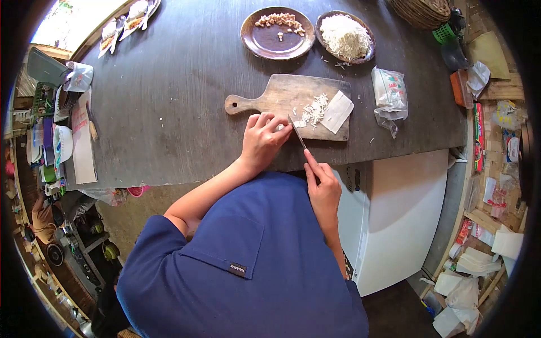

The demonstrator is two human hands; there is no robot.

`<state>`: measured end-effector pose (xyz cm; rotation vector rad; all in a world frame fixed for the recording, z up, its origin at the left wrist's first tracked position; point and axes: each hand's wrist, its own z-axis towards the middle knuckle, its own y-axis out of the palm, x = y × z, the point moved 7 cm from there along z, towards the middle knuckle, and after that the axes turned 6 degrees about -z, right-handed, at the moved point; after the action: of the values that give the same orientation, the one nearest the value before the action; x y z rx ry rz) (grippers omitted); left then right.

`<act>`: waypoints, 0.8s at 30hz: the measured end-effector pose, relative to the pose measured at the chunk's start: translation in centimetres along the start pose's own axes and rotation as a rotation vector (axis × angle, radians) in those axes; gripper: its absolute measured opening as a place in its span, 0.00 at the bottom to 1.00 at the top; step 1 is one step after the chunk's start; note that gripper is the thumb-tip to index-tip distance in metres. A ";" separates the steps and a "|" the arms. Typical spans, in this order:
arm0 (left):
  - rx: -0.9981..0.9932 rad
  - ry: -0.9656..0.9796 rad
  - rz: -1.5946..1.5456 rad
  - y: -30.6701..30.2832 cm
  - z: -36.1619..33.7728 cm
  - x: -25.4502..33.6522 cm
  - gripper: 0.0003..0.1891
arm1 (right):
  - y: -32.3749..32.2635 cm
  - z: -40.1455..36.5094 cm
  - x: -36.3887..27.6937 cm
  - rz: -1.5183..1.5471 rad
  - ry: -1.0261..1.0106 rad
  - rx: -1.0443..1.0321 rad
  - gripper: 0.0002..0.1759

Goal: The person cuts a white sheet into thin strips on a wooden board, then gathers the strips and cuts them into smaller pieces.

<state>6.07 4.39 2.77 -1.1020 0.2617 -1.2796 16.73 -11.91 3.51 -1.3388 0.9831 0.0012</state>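
Observation:
On the dark table lies a wooden cutting board (282,89) with its handle to the left. My left hand (264,138) is over the board's lower edge, fingers curled on a small white piece (280,127), mostly hidden. In my right hand (323,188) is a knife (298,134), its blade angled up and left, the tip beside my left fingertips. Right of the blade are a pile of thin white strips (314,110) and a flat white slab (338,111).
Behind the board stand a brown plate (270,45) with small brown pieces and a plate (370,55) heaped with white shreds. A plastic packet (390,93) lies to the right. Stationery and boxes line the left edge; a white appliance (400,214) stands below the table.

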 end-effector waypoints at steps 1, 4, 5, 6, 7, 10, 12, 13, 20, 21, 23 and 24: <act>-0.002 -0.002 -0.005 0.0 0.0 0.1 0.11 | 0.2 0.2 0.1 0.017 -0.028 0.028 0.22; -0.046 -0.003 0.030 -0.1 0.1 0.3 0.12 | 0.4 0.8 -0.3 0.020 -0.049 0.047 0.22; -0.047 -0.007 0.032 -0.2 0.2 0.4 0.12 | 0.4 1.0 -0.6 0.008 -0.049 0.043 0.22; -0.044 -0.010 0.038 -0.3 0.3 0.4 0.12 | 0.2 0.8 -0.8 0.012 -0.053 0.044 0.22; -0.039 -0.007 0.048 -0.4 0.4 0.2 0.12 | -0.1 0.4 -0.7 0.031 -0.040 0.039 0.22; -0.011 -0.013 -0.010 -0.2 0.0 0.1 0.11 | 0.0 -0.1 -0.3 0.050 -0.011 0.023 0.22; -0.028 -0.005 0.013 -0.1 0.1 0.2 0.12 | 0.0 0.0 0.0 0.046 0.011 0.016 0.22; -0.043 0.002 0.048 -0.2 0.1 0.2 0.12 | 0.1 0.5 -0.2 0.048 0.007 0.009 0.22; -0.046 -0.003 0.040 -0.3 0.0 -0.1 0.14 | -0.6 0.2 -0.7 0.010 -0.002 -0.007 0.22; -0.042 -0.002 0.042 -0.2 0.0 0.0 0.14 | -0.5 0.1 -0.4 0.017 0.010 -0.018 0.22; -0.060 0.006 0.056 -0.3 0.3 0.0 0.14 | -0.1 0.9 -0.4 0.046 0.004 -0.011 0.22; -0.076 0.013 0.075 -0.3 0.2 0.1 0.14 | 0.0 1.0 -0.5 0.078 -0.006 -0.004 0.22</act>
<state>6.06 4.44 3.17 -1.1379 0.3606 -1.2194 17.01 -10.86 3.76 -1.3024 1.0304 0.0667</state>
